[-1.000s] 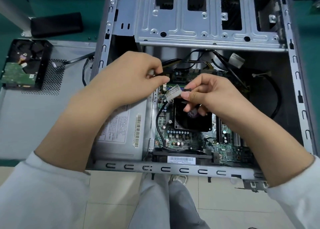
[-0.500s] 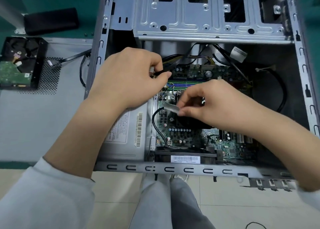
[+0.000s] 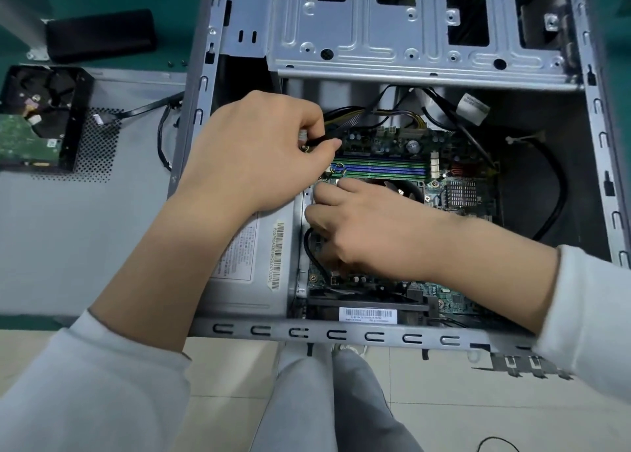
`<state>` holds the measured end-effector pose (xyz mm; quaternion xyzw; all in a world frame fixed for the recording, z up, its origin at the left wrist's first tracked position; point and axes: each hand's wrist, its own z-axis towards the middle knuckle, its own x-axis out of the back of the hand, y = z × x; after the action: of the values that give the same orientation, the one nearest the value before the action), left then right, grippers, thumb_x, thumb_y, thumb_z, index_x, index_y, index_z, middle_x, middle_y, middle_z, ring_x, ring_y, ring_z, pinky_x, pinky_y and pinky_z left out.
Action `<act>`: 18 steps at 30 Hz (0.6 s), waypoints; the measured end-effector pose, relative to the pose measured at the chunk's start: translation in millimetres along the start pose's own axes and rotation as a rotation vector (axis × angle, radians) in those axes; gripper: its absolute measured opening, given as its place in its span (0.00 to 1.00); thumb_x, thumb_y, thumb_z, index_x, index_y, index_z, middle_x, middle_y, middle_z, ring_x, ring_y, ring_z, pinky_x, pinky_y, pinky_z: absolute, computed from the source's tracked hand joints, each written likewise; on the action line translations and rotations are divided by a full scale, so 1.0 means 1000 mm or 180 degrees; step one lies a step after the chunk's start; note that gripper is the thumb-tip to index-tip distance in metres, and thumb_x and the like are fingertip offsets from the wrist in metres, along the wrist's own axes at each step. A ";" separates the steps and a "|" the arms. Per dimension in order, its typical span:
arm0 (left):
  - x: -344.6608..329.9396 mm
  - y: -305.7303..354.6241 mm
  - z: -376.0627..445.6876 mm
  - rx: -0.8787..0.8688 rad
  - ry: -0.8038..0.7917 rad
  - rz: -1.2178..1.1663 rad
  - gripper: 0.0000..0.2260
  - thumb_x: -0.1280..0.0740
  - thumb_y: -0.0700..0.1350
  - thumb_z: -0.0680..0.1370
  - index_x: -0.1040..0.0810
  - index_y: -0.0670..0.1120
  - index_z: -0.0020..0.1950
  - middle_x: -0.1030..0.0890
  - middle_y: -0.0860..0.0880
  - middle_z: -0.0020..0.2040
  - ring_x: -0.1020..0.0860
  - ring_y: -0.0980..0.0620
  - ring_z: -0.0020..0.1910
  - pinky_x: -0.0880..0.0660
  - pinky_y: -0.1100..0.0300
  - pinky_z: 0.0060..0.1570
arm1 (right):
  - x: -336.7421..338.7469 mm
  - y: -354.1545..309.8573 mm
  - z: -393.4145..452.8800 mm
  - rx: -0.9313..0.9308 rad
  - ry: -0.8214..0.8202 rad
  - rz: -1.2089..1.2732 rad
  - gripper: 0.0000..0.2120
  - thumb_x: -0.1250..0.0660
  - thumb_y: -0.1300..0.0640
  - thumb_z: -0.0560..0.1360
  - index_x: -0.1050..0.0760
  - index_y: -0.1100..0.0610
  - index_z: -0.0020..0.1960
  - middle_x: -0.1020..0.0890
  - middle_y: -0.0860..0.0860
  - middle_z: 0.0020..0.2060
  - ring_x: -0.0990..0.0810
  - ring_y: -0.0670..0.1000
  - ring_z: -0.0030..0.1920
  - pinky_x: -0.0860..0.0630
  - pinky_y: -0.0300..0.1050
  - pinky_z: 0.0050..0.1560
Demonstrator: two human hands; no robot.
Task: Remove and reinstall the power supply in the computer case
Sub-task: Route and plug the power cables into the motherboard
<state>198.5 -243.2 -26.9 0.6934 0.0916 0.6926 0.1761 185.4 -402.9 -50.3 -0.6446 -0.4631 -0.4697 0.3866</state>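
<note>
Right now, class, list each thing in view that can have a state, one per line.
Computer case: side open, lying flat.
Power supply: seated inside the case.
Left hand: pinching a black cable.
Right hand: fingers down on the motherboard, grip hidden.
Hard drive: out, on the side panel.

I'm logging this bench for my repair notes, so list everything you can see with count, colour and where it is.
computer case: one, grey metal, open, centre.
power supply: one, grey with barcode label, case's lower left.
motherboard: one, green, inside case.
drive cage: one, silver, case top.
black cable: one, looping at case's right.
hard drive: one, black frame with green board, left on side panel.
side panel: one, grey, left of case.
black block: one, upper left.
left hand: pinches a thin black cable.
right hand: fingers down at motherboard's left edge; grip hidden.
</note>
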 end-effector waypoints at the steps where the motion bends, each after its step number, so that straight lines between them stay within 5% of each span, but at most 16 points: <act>1: 0.000 0.000 0.000 -0.0013 0.0003 -0.0003 0.12 0.36 0.59 0.74 0.29 0.55 0.34 0.28 0.55 0.29 0.29 0.52 0.34 0.41 0.65 0.29 | -0.003 0.000 -0.002 -0.0051 -0.0031 0.0013 0.09 0.39 0.54 0.73 0.19 0.50 0.43 0.27 0.49 0.47 0.32 0.55 0.54 0.46 0.46 0.44; 6: -0.001 -0.001 0.000 -0.0028 0.0018 -0.0031 0.12 0.36 0.60 0.74 0.28 0.55 0.36 0.28 0.55 0.29 0.30 0.54 0.32 0.40 0.66 0.29 | -0.012 0.001 -0.005 -0.0058 -0.0295 0.0182 0.10 0.37 0.55 0.70 0.19 0.47 0.47 0.28 0.44 0.55 0.36 0.57 0.63 0.40 0.51 0.58; 18: -0.002 -0.002 0.000 -0.0050 0.0020 -0.0065 0.12 0.36 0.59 0.74 0.26 0.54 0.36 0.27 0.55 0.29 0.28 0.51 0.35 0.38 0.66 0.30 | -0.026 -0.005 -0.001 -0.0039 -0.0432 0.0243 0.08 0.41 0.51 0.76 0.23 0.49 0.44 0.21 0.43 0.43 0.35 0.48 0.55 0.42 0.50 0.60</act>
<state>198.4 -241.7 -29.3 0.6889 0.0938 0.6937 0.1884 177.2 -408.8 -74.5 -0.6945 -0.4604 -0.4127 0.3679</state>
